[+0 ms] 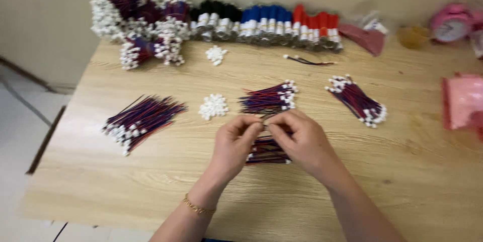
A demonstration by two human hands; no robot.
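My left hand [235,140] and my right hand [301,139] meet over the middle of the wooden table [126,181], fingertips pinched together on a thin red-and-blue wire with a small white connector. Beneath them lies a bundle of red-and-blue wires [266,152], partly hidden by the hands. Just beyond the fingertips lies another wire bundle with white connectors [269,98]. A small pile of loose white connectors [213,106] sits to the left of the hands.
More wire bundles lie at the left [141,120] and at the right [358,101]. Heaps of bundled wires [143,18] and a row of black, blue and red bundles [266,23] line the far edge. A pink bag [462,102] and a pink clock [450,23] sit at the right.
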